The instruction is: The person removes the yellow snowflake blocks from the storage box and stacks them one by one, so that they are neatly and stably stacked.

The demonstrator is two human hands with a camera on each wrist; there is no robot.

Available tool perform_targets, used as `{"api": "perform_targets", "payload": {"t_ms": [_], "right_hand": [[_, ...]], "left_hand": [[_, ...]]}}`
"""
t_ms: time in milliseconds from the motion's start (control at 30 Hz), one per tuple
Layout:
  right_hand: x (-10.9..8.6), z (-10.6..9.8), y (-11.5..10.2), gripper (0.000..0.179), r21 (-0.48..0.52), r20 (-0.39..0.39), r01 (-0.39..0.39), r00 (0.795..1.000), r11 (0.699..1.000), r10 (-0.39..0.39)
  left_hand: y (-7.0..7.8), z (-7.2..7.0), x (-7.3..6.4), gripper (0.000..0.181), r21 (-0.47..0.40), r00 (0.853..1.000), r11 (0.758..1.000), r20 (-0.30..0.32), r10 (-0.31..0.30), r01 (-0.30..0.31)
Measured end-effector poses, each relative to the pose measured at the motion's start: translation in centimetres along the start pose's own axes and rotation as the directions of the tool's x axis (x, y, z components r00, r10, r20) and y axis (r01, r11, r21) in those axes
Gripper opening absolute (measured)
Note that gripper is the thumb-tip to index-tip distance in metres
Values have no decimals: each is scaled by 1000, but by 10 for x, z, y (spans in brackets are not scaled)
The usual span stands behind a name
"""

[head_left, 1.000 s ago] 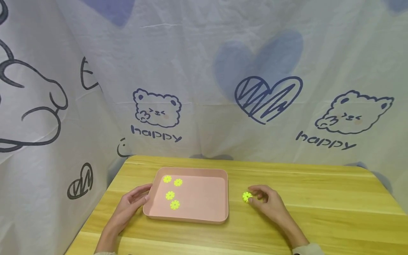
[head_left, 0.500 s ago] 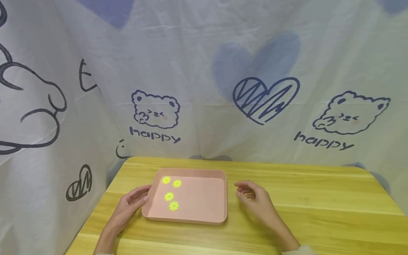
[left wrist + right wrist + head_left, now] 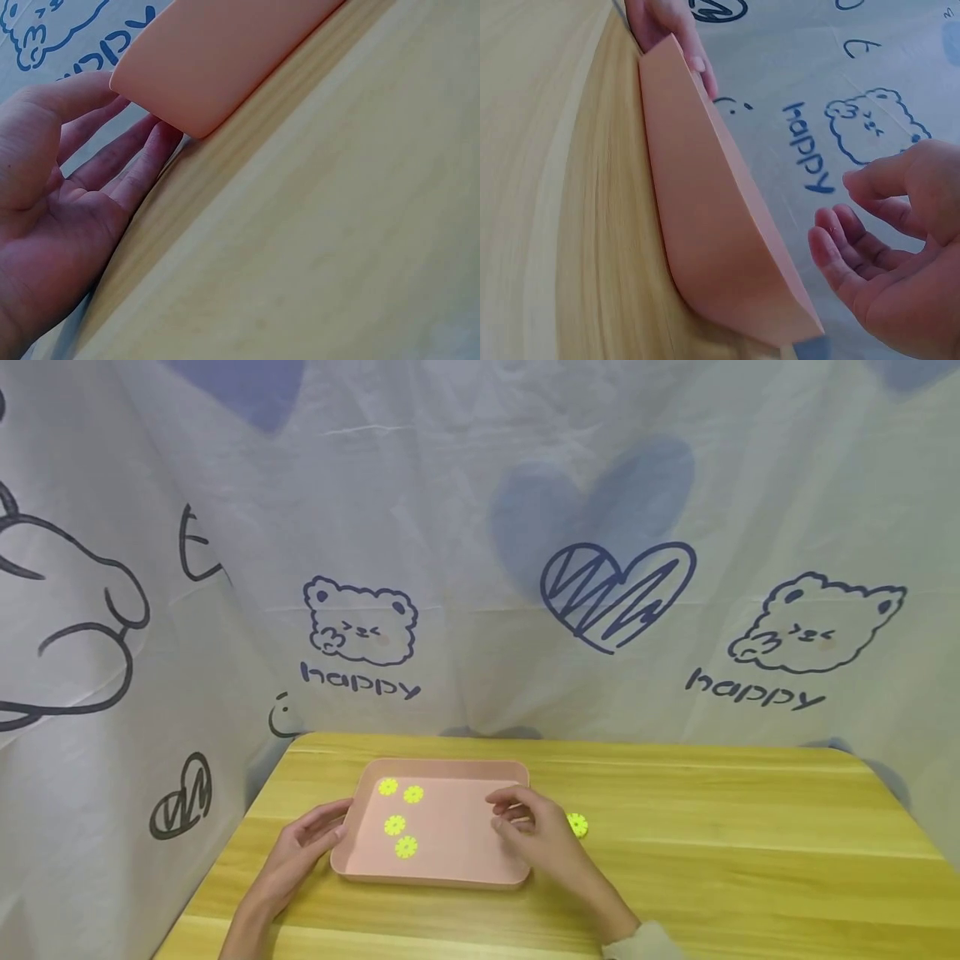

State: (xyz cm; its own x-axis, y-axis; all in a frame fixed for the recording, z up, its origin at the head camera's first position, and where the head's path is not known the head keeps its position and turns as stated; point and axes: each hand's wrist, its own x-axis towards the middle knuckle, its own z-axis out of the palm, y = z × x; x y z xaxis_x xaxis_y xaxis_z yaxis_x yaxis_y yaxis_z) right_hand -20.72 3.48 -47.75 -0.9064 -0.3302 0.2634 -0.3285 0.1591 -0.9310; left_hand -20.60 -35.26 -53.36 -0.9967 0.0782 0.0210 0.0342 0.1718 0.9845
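A shallow pink tray (image 3: 450, 884) lies on the table with several yellow notched, flower-like discs (image 3: 406, 847) in its left half. My left hand (image 3: 303, 852) is at the tray's left side, fingertips against the outer wall and thumb close to the rim; the left wrist view shows these fingers (image 3: 112, 154) mostly straight. Above the tray's right end is my right hand (image 3: 543, 839), its fingers loosely bent with nothing between them. The right wrist view confirms that this hand (image 3: 900, 255) is empty. One more yellow disc (image 3: 577, 825) lies on the table right of the tray, partly behind the right hand.
The wooden table (image 3: 750, 860) extends to the right of the tray. A white cloth (image 3: 465, 568) printed with hearts and bears hangs behind the table and along its left side.
My right hand has let go of the yellow disc, which stays on the table, and has moved left over the tray's right end. The left hand keeps its place at the tray.
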Motion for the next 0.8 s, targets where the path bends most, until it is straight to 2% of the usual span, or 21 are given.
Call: {"api": "perform_targets", "payload": {"t_ms": [300,533,800], "right_hand": [[18,37,3,23,-57,22,14,1000,998,-12],[31,66,6,24,-68,70,-26,997,997,31],[43,93,17,20,-149,84,-36,995,988,49]], "left_hand": [[3,2,0,51,-10,1000,1000,0,0,0],[1,0,0,52,-5,1000,1000,-9,-12,12],[0,0,0,51,-11,1000,1000,-5,-11,11]]}}
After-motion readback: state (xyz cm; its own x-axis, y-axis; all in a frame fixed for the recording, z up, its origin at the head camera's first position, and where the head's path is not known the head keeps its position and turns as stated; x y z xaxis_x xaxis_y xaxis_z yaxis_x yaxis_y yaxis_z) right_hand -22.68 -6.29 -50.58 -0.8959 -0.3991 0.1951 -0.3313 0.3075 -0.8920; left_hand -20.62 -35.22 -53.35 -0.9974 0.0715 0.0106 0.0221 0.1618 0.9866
